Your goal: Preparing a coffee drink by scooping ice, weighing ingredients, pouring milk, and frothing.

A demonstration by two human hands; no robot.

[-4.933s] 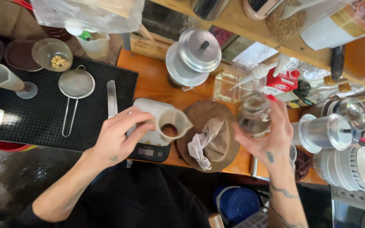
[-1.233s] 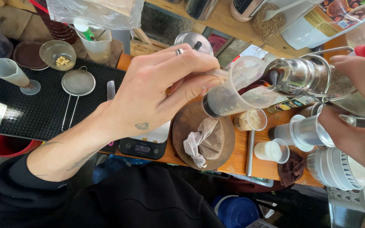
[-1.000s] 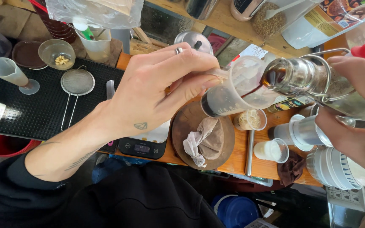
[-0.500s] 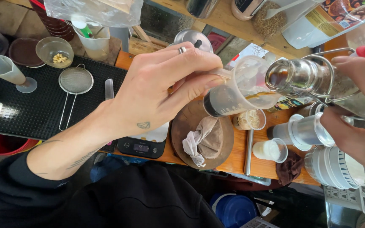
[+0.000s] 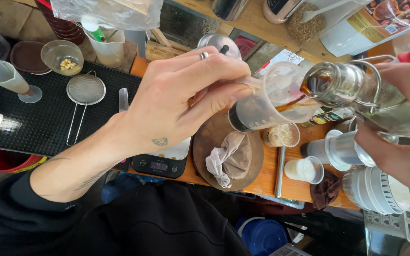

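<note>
Your clear plastic measuring cup [image 5: 274, 102] now holds slightly more dark liquid than a moment ago, tilted above the round wooden board [image 5: 214, 137]. Left hand [image 5: 176, 102] clasps it; right hand [image 5: 404, 137] grips the glass swing-top bottle [image 5: 347, 85], mouth touching its rim.

My left hand [image 5: 176, 104] holds the measuring cup [image 5: 274, 99] up over the counter, and my right hand [image 5: 404, 137] tips the glass bottle [image 5: 352, 90] against the cup's rim from the right. Below the cup a crumpled cloth [image 5: 228, 159] lies on a round wooden board [image 5: 214, 137], with a digital scale [image 5: 160, 165] just left of the board and two small cups [image 5: 281, 135] [image 5: 304, 169] to its right. Further left, on the ribbed mat [image 5: 34, 128], a strainer [image 5: 85, 91] lies between a small bowl [image 5: 62, 56] behind it and a stemmed measuring glass [image 5: 8, 79] to its left.
</note>
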